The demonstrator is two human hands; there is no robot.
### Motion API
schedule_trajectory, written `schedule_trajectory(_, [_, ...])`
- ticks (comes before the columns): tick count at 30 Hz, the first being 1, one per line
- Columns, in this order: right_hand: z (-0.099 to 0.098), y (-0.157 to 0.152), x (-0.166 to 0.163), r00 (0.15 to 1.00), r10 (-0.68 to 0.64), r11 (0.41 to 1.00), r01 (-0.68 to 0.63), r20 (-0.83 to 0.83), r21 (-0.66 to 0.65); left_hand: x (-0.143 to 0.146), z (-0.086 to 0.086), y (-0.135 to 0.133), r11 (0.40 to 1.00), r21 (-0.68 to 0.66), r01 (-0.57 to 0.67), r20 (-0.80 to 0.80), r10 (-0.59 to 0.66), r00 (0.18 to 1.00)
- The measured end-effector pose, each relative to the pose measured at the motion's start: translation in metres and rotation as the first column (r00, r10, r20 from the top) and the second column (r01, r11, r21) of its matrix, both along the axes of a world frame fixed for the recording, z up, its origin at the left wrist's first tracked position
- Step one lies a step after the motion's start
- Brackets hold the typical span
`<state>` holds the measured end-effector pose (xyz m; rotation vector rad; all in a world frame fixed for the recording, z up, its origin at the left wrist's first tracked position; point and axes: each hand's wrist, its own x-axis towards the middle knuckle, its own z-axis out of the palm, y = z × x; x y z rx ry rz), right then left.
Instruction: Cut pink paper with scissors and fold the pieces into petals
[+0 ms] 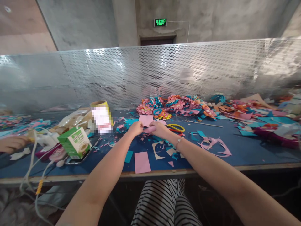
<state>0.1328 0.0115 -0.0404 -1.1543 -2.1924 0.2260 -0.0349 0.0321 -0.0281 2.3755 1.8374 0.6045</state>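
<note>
My left hand (135,128) and my right hand (160,130) are close together over the middle of the table, fingers pinched. Between them is a small curled piece of pink paper (150,129), gripped at its right end by my right hand. My left fingers are closed at its left end; their tips are partly hidden. Just behind lies a flat pink paper sheet (145,120). Scissors with yellow and red handles (176,128) lie right beside my right hand. Nearer the edge rest a pink rectangle (142,162) and a cream paper offcut (158,151).
Colourful paper flowers (178,105) are heaped along the perforated metal screen (160,69). At left stand a green and white carton (74,142), a roll of tape (100,110) and white cables (33,157). Another person's hand (14,143) shows at far left. Pink offcuts (217,146) lie right.
</note>
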Motion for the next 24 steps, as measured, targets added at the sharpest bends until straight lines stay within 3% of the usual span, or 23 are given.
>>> schedule_trajectory(5, [0.005,0.004,0.012,0.995,-0.068,0.998,0.069,-0.073,0.004,0.002,0.002,-0.002,1.000,-0.021,0.003,-0.003,-0.003,1.000])
schedule_trajectory(12, [0.011,0.011,0.024,0.975,-0.051,0.995,0.068,-0.217,0.073,-0.001,0.003,0.001,0.997,0.011,-0.082,0.029,0.081,0.996])
schedule_trajectory(19, [0.018,0.009,0.026,0.954,-0.042,0.997,0.061,-0.297,0.055,0.010,0.012,-0.004,0.999,0.036,0.012,0.272,-0.022,0.962])
schedule_trajectory(24, [0.015,0.010,0.025,0.946,-0.005,0.998,0.024,-0.325,0.055,0.017,0.016,-0.009,0.989,0.022,0.146,0.572,-0.132,0.809])
